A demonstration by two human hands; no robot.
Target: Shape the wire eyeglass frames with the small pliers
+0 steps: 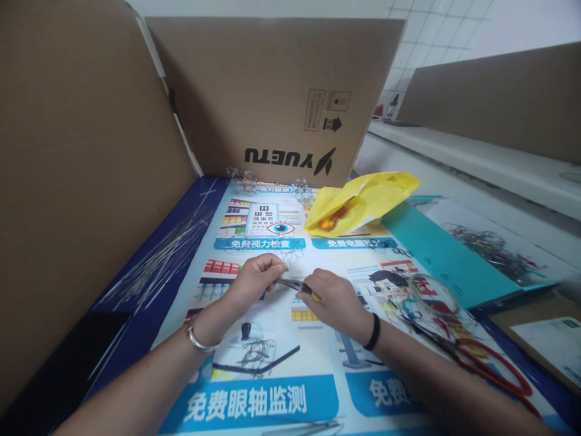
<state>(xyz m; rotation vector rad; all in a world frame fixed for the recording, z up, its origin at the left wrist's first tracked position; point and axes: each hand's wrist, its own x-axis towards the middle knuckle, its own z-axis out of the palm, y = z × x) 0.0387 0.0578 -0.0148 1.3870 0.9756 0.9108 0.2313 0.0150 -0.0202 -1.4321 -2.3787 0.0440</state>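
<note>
My left hand (256,275) pinches a thin bent wire piece (290,257) between thumb and fingers above the printed poster (272,387). My right hand (333,300) grips small pliers (295,284) with a yellow handle; their tip points left and meets the left fingertips. A silver bangle is on my left wrist and a black band on my right wrist. Both hands hover over the middle of the poster.
Cardboard walls (272,91) stand at the left and back. Straight wires (154,260) lie at the left. A bent wire tangle (256,354) lies near my left forearm. A yellow bag (363,200), red-handled cutters (490,363) and a teal sheet (436,254) are at the right.
</note>
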